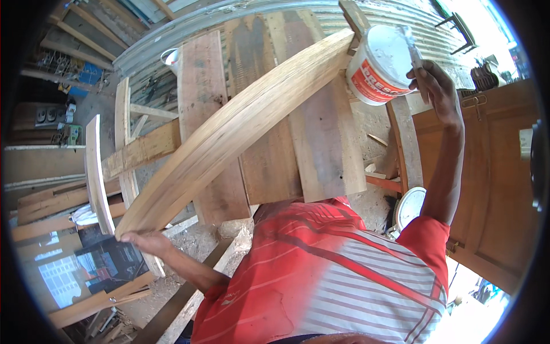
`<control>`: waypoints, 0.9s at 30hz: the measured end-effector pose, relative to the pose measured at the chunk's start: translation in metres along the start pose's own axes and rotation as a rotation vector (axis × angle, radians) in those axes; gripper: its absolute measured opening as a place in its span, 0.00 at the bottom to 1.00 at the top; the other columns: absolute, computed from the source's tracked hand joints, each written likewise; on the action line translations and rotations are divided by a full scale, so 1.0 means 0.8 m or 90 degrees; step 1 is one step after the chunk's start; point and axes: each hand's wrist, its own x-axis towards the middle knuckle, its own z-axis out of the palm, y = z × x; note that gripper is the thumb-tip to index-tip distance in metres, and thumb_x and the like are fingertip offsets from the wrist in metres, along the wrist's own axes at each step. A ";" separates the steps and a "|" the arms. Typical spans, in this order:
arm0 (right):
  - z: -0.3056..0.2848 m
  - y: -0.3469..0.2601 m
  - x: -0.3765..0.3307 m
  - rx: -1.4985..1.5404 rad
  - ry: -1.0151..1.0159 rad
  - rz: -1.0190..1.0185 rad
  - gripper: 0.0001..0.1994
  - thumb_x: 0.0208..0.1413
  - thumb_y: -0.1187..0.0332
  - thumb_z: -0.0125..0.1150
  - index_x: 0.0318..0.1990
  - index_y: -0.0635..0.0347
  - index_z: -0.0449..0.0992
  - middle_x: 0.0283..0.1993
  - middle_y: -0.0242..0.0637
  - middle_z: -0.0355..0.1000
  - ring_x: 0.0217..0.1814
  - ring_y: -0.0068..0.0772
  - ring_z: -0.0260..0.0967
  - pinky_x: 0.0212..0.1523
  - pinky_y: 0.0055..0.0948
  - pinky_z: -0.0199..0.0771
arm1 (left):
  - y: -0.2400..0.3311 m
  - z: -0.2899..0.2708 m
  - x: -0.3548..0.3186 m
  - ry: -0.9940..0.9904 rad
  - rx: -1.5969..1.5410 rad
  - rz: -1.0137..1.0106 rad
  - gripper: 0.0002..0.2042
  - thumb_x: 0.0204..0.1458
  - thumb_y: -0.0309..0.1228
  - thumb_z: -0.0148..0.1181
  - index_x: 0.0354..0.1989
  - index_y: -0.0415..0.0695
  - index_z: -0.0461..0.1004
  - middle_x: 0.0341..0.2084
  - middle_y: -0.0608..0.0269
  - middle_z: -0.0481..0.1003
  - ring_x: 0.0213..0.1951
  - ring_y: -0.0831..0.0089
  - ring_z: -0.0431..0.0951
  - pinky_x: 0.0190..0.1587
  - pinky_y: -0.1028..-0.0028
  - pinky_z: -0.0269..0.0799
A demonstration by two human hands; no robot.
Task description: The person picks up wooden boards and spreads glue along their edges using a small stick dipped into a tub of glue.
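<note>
A long, pale wooden board (229, 129) lies slantwise from lower left to upper right across several wider planks (269, 166). My left hand (148, 243) is closed on the board's near left end; part of its fingers is hidden. At the far right, my right hand (438, 92) is raised beside a white bucket (366, 77) with a red label. It grips a thin, flat tool (413, 50) smeared with white, whose exact kind I cannot make out. The tool's upper end is over the bucket's rim. White material covers the bucket's top.
Wooden trestle bars (140, 150) support the planks. An upright wooden strip (98, 172) stands at the left, near a dark glossy panel (112, 261). A brown wooden door (481, 178) lies to the right. Behind are corrugated metal sheets (252, 14) and a white cup (170, 57).
</note>
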 end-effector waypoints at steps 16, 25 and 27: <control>0.307 -0.166 -0.109 -0.249 0.040 -0.314 0.17 0.61 0.79 0.62 0.57 0.60 0.80 0.39 0.43 0.78 0.40 0.44 0.76 0.43 0.35 0.77 | -0.101 -0.015 -0.029 -0.166 -0.071 -0.041 0.38 0.63 0.65 0.53 0.55 0.33 0.67 0.52 0.50 0.71 0.55 0.59 0.75 0.60 0.55 0.72; 0.312 -0.206 -0.134 -0.475 0.038 -0.327 0.17 0.60 0.77 0.59 0.57 0.55 0.78 0.44 0.42 0.76 0.42 0.49 0.77 0.43 0.44 0.77 | -0.115 -0.023 -0.036 -0.203 -0.118 -0.043 0.21 0.66 0.48 0.59 0.32 0.43 0.64 0.40 0.60 0.71 0.45 0.68 0.75 0.56 0.61 0.73; 0.323 -0.204 -0.128 -0.493 0.031 -0.320 0.15 0.62 0.75 0.59 0.56 0.57 0.77 0.45 0.45 0.76 0.42 0.51 0.77 0.42 0.45 0.77 | -0.109 -0.020 -0.038 -0.214 -0.137 -0.054 0.21 0.66 0.48 0.59 0.32 0.43 0.65 0.39 0.61 0.71 0.43 0.69 0.74 0.54 0.62 0.73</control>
